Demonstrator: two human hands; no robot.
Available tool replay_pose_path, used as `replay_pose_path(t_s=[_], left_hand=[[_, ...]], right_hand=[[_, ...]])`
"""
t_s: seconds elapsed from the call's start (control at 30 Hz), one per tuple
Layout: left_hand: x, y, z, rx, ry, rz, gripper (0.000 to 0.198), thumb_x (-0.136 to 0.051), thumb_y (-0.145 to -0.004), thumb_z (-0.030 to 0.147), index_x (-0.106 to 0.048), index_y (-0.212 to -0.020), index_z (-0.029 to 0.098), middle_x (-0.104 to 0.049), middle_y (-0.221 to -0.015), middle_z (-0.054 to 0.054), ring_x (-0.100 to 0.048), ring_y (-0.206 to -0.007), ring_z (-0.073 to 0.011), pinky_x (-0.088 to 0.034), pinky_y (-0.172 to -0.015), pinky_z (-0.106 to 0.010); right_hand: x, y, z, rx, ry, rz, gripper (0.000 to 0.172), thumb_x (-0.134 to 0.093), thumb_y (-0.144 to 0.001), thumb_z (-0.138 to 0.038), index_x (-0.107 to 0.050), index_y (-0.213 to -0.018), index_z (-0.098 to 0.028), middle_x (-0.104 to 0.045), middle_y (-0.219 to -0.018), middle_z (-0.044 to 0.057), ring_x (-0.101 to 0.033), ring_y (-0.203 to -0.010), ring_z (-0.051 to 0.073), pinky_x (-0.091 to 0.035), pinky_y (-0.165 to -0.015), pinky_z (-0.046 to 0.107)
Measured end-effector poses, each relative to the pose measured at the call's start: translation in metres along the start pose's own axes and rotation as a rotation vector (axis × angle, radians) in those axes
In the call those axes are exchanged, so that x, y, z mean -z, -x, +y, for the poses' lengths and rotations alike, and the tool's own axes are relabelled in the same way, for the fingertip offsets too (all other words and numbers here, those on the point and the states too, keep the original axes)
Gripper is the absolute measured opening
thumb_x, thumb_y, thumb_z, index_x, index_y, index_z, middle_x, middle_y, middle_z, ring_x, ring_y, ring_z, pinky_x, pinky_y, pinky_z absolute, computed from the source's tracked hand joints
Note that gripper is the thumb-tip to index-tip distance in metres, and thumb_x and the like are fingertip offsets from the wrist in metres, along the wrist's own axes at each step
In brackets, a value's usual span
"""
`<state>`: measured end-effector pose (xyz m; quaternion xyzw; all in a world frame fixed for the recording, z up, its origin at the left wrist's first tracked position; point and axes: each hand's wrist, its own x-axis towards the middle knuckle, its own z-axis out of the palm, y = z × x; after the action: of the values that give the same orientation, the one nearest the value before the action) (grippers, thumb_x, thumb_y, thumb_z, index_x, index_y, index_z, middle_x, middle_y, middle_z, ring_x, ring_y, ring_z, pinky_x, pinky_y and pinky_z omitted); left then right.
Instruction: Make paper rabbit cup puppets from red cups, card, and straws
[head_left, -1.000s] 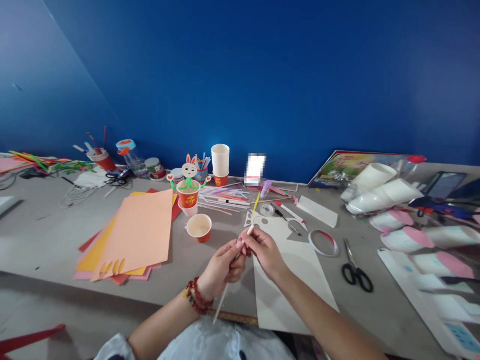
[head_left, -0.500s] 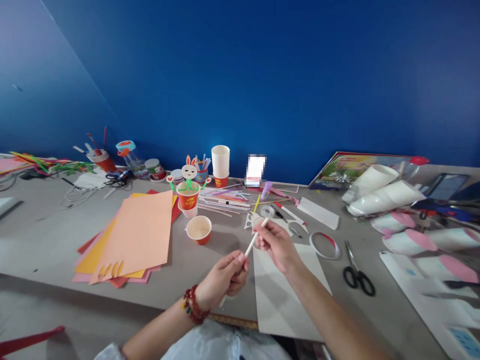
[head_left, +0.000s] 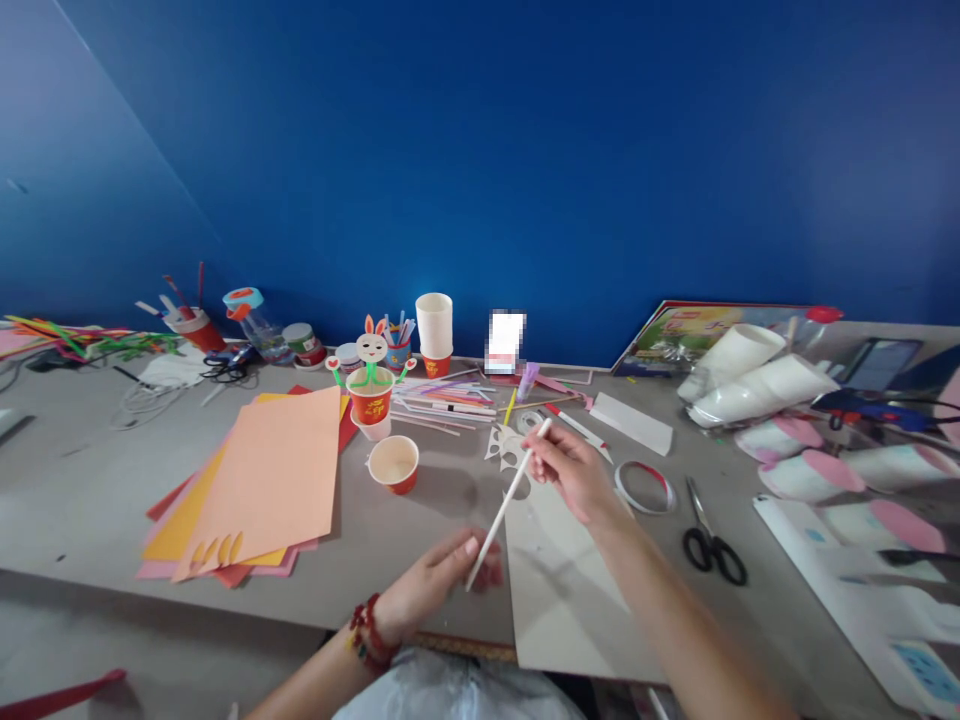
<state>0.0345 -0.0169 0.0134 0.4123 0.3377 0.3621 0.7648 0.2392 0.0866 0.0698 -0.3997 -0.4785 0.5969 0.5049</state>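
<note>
We pinch a thin white stick (head_left: 510,495) near its top with our right hand (head_left: 568,470), and it slants down in the air past our left hand (head_left: 435,580), whose fingers are loose-looking and blurry, so we cannot tell if they grip the low end. If our right fingers slip while the left ones are slack, the stick could drop onto the white paper (head_left: 555,610) or roll off the table (head_left: 450,490). Swinging too far left could tip the open cup (head_left: 403,485), and a low right arm could bump the tape roll (head_left: 645,509).
</note>
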Motion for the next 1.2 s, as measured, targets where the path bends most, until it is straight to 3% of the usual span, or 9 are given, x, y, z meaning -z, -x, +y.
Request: replay_pose_path(t_s=[0.07, 0.1, 0.2, 0.3, 0.43, 0.6, 0.83, 1.1, 1.2], left_hand=[[-0.002, -0.008, 0.01, -0.038, 0.052, 0.011, 0.042, -0.061, -0.089, 0.053, -0.061, -0.108, 0.015, -0.067, -0.091, -0.007, -0.061, -0.082, -0.0148, -0.046, -0.076, -0.027], [-0.003, -0.012, 0.014, -0.03, 0.096, 0.015, 0.041, -0.063, -0.087, 0.052, -0.061, -0.104, 0.015, -0.065, -0.083, -0.005, -0.06, -0.072, -0.0125, -0.046, -0.067, -0.025], [-0.006, -0.022, 0.017, -0.011, 0.241, 0.078, 0.036, -0.064, -0.086, 0.051, -0.057, -0.09, 0.016, -0.047, -0.058, 0.007, -0.032, -0.04, -0.0035, -0.025, -0.04, -0.017], [-0.005, -0.029, 0.009, -0.047, 0.337, 0.195, 0.037, -0.065, -0.085, 0.052, -0.052, -0.085, 0.017, -0.038, -0.052, 0.01, -0.016, -0.038, -0.0015, -0.01, -0.037, -0.017], [0.001, -0.034, -0.002, -0.015, 0.39, 0.226, 0.04, -0.069, -0.08, 0.053, -0.051, -0.083, 0.018, -0.039, -0.054, 0.01, -0.016, -0.037, -0.0014, -0.008, -0.035, -0.017], [0.01, -0.035, -0.005, -0.034, 0.428, 0.213, 0.038, -0.063, -0.085, 0.055, -0.052, -0.087, 0.018, -0.043, -0.055, 0.009, -0.018, -0.033, -0.0015, -0.007, -0.033, -0.018], [0.009, -0.034, -0.006, -0.024, 0.427, 0.167, 0.035, -0.061, -0.087, 0.052, -0.052, -0.086, 0.018, -0.041, -0.053, 0.009, -0.016, -0.034, -0.0019, -0.008, -0.033, -0.017], [0.008, -0.033, -0.006, -0.016, 0.419, 0.149, 0.036, -0.062, -0.086, 0.053, -0.052, -0.086, 0.018, -0.042, -0.054, 0.009, -0.017, -0.035, -0.0017, -0.009, -0.034, -0.017], [0.008, -0.033, -0.007, -0.006, 0.406, 0.137, 0.035, -0.06, -0.088, 0.052, -0.053, -0.087, 0.018, -0.042, -0.054, 0.009, -0.017, -0.035, -0.0018, -0.009, -0.034, -0.018]], right_hand=[[-0.012, 0.003, 0.006, -0.04, 0.058, -0.12, 0.031, -0.075, -0.079, -0.048, -0.065, -0.078, -0.019, -0.052, -0.056, -0.004, -0.048, -0.05, 0.01, -0.037, -0.047, 0.024], [-0.018, 0.002, 0.01, -0.047, 0.081, -0.168, 0.031, -0.074, -0.081, -0.049, -0.065, -0.079, -0.019, -0.053, -0.057, -0.004, -0.049, -0.049, 0.01, -0.038, -0.048, 0.024], [-0.029, -0.014, 0.02, 0.02, 0.231, -0.269, 0.038, -0.055, -0.093, -0.055, -0.066, -0.093, -0.018, -0.057, -0.065, -0.002, -0.053, -0.052, 0.011, -0.044, -0.051, 0.024], [-0.032, -0.056, 0.029, 0.275, 0.812, -0.219, 0.049, -0.025, -0.104, -0.048, -0.064, -0.112, -0.02, -0.067, -0.083, 0.004, -0.064, -0.067, 0.015, -0.051, -0.062, 0.027], [-0.04, -0.129, 0.044, 0.34, 1.105, -0.203, 0.026, -0.051, -0.096, -0.027, -0.066, -0.115, -0.017, -0.063, -0.125, 0.013, -0.058, -0.112, 0.024, -0.044, -0.095, 0.035], [-0.054, -0.176, 0.062, 0.364, 1.364, -0.315, 0.033, -0.049, -0.091, -0.007, -0.066, -0.118, -0.015, -0.067, -0.118, 0.013, -0.053, -0.111, 0.024, -0.039, -0.098, 0.035], [-0.039, -0.176, 0.065, 0.399, 1.541, -0.306, 0.027, -0.044, -0.094, -0.009, -0.07, -0.098, -0.013, -0.066, -0.107, 0.016, -0.049, -0.108, 0.026, -0.04, -0.088, 0.033], [-0.026, -0.168, 0.046, 0.383, 1.541, -0.187, 0.027, -0.043, -0.099, -0.018, -0.065, -0.115, -0.017, -0.068, -0.11, 0.011, -0.055, -0.103, 0.024, -0.041, -0.084, 0.032], [-0.02, -0.16, 0.043, 0.333, 1.547, -0.147, 0.026, -0.046, -0.097, -0.018, -0.067, -0.112, -0.019, -0.07, -0.107, 0.011, -0.059, -0.1, 0.024, -0.041, -0.08, 0.03]])
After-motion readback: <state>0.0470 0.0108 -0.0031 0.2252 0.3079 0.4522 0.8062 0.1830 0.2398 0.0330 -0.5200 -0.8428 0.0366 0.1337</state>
